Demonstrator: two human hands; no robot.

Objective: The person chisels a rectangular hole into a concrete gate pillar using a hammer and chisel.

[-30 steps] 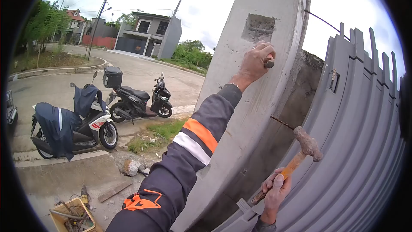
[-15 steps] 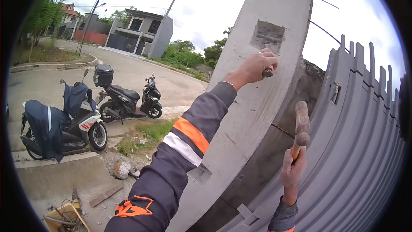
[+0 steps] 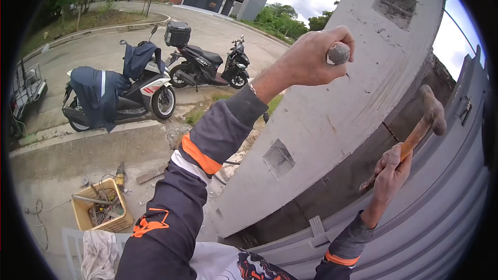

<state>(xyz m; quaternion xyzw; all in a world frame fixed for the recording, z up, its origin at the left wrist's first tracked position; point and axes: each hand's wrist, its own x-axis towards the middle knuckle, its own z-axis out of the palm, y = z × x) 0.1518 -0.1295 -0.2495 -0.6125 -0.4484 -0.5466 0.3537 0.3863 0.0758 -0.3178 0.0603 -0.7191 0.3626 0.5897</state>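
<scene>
Our left grip (image 3: 314, 59) was clamped on a round-ended tool (image 3: 340, 53), our right grip (image 3: 392, 176) on a hammer (image 3: 432, 111), over the left edge and beyond the right edge of the pillar (image 3: 376, 67). We seemed mid-hammering; a blow called for aligning both.

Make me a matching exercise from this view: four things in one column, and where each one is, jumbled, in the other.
Things
1. hammer
2. round-ended tool
3. yellow crate
4. black box

Places
A. down on the ground
B. in the left hand
C. at the rear of a parked motorbike
D. in the right hand

Right pairs: 1-D, 2-B, 3-A, 4-C
</scene>
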